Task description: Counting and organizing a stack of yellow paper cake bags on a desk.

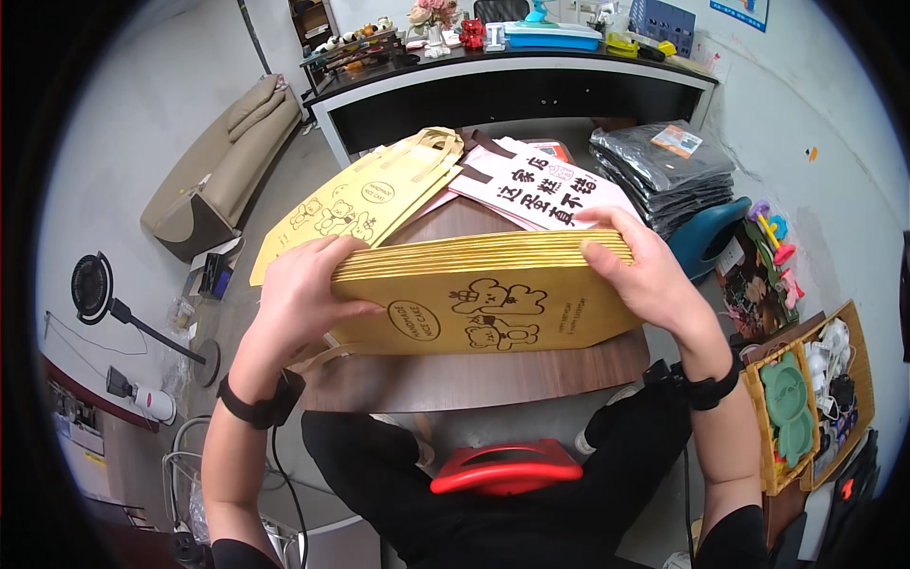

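Observation:
A thick stack of folded yellow paper bags (569, 327) stands on its long side above the brown wooden table (483, 379), its layered edges facing up. My left hand (308, 289) is closed round the stack's left end, thumb on the front face. At the right end, my right hand (640, 266) grips it with the thumb in front and the fingers over the top. Drawn bears and an oval mark the front bag. A loose handle pokes out below my left hand. Behind lie more yellow bags (355, 194) with handles and white-pink bags (531, 185) with dark handles.
A black desk (521, 90) stands across the back. At the right are a pile of grey plastic-wrapped packs (664, 171), a blue chair (706, 237) and wicker baskets (773, 446). A red stool (507, 469) sits between my legs. Beige sofa (223, 161) and round lamp (92, 289) at left.

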The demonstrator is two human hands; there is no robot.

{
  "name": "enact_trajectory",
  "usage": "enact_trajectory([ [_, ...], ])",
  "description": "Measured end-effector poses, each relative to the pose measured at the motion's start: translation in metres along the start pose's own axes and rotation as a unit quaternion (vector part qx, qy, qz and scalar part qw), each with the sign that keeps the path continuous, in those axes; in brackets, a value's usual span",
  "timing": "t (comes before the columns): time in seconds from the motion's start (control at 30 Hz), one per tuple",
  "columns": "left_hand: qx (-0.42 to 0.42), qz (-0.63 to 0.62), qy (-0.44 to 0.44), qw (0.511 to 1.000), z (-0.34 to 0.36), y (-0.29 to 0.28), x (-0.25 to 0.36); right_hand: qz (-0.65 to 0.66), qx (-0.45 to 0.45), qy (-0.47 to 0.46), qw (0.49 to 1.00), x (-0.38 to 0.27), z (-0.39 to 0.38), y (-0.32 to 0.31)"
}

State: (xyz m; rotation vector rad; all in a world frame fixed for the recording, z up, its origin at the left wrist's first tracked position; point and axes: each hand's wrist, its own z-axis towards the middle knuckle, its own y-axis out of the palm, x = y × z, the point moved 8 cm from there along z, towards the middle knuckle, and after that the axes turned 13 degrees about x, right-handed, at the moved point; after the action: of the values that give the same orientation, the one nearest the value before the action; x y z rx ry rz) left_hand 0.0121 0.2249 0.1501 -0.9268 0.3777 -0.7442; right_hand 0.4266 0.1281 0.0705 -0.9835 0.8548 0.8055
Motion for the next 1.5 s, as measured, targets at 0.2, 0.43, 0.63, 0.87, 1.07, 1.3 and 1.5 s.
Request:
enact_trajectory([
  [0.2,-0.006,-0.006,0.006,1.000,-0.003,-0.006,0.005,0.032,0.003,-0.008,0.999,-0.008,0.021,0.004],
  [0.43,-0.071,0.039,-0.010,0.997,-0.001,0.013,-0.013,0.051,0.023,-0.035,0.998,-0.007,0.033,0.017],
  [0.63,0.034,-0.166,-0.062,0.984,-0.037,-0.036,-0.079,0.060,0.169,-0.106,0.978,-0.001,0.032,0.012],
  [0.87,0.039,-0.152,-0.163,0.974,-0.078,0.005,-0.142,-0.053,0.128,-0.198,0.970,-0.005,0.021,-0.037],
  [1.07,0.032,-0.281,-0.221,0.933,-0.090,0.045,-0.132,0.045,0.100,-0.138,0.984,-0.027,-0.007,-0.034],
  [1.3,0.040,-0.164,-0.246,0.954,-0.080,0.025,-0.107,-0.087,0.139,-0.195,0.967,-0.002,-0.021,-0.063],
  [1.5,-0.009,-0.241,-0.218,0.946,-0.053,-0.015,-0.085,-0.096,0.122,-0.131,0.979,-0.048,-0.014,-0.108],
])
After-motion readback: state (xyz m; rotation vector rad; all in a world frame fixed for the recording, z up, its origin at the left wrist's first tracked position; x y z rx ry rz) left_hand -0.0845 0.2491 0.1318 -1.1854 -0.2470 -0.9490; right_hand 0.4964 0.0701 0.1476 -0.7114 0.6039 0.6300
